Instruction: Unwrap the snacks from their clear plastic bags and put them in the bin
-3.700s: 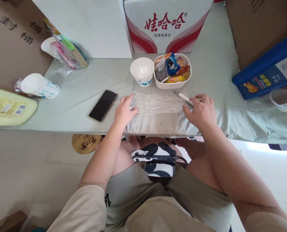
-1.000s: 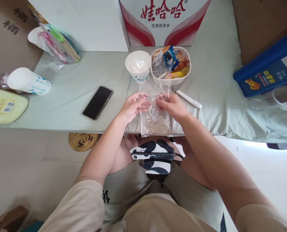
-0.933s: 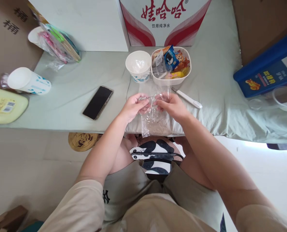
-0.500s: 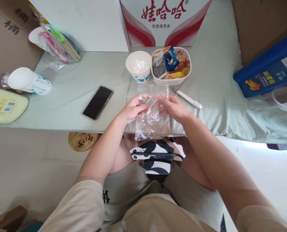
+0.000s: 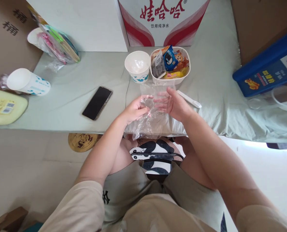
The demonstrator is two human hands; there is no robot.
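A clear plastic bag (image 5: pixel 151 120) hangs between my two hands above the table's front edge. My left hand (image 5: pixel 134 110) pinches one side of the bag's mouth with curled fingers. My right hand (image 5: pixel 176 104) is at the other side, its fingers stretched out and reaching into the bag's opening. Behind the bag stand a white paper bowl (image 5: pixel 137 66) and a white tray (image 5: pixel 185 74) full of wrapped snacks. A white pen-like tool (image 5: pixel 189 99) lies just right of my right hand.
A black phone (image 5: pixel 97 102) lies left of my hands. A paper cup (image 5: pixel 27 84) lies on its side at far left, near a yellow bottle (image 5: pixel 3 109). A red-and-white carton (image 5: pixel 164 19) stands behind. A blue box (image 5: pixel 266 71) lies at right.
The bag lay flat on the table under both hands, then was lifted. Over the last second its mouth has been pulled apart and my right hand's fingers have stretched out into it.
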